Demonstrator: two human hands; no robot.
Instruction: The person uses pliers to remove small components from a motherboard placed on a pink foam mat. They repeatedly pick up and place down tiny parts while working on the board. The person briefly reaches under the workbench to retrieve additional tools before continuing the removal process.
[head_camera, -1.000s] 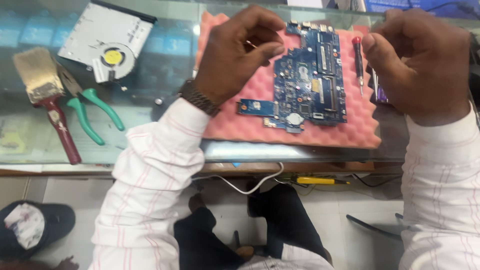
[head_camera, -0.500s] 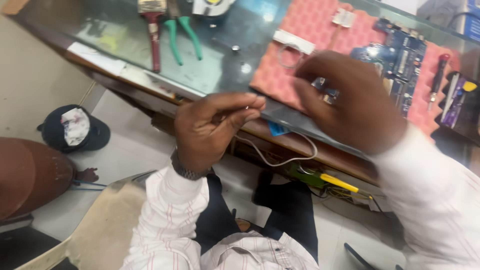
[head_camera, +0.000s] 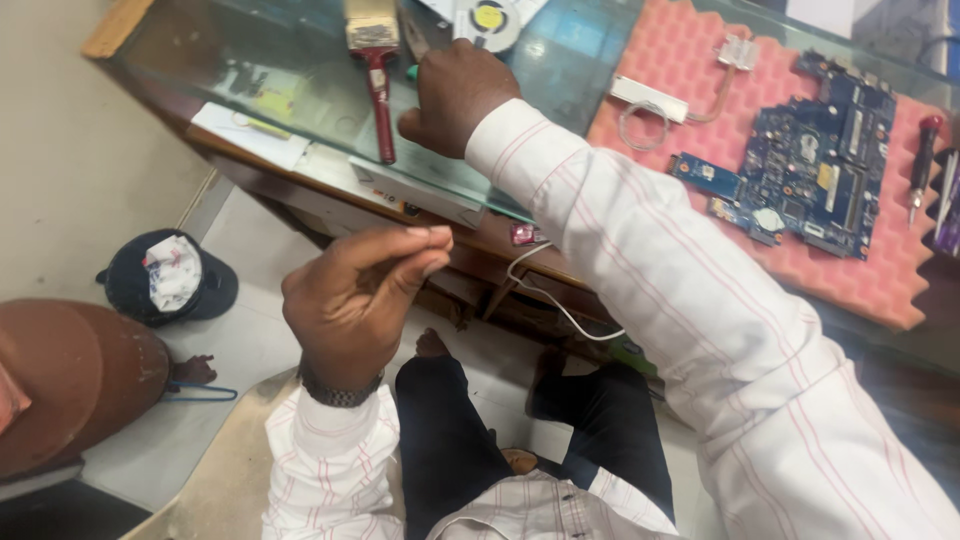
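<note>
While pinched, left hand (head_camera: 352, 297) aloft.

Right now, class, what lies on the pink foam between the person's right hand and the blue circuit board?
In the head view, a white bar and a clear wire loop lie between the right hand and the circuit board.

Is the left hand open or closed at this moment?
Closed in a pinch: the left hand is raised off the glass table, thumb and fingertips pressed together. Whether something tiny sits between them, I cannot tell.
</note>
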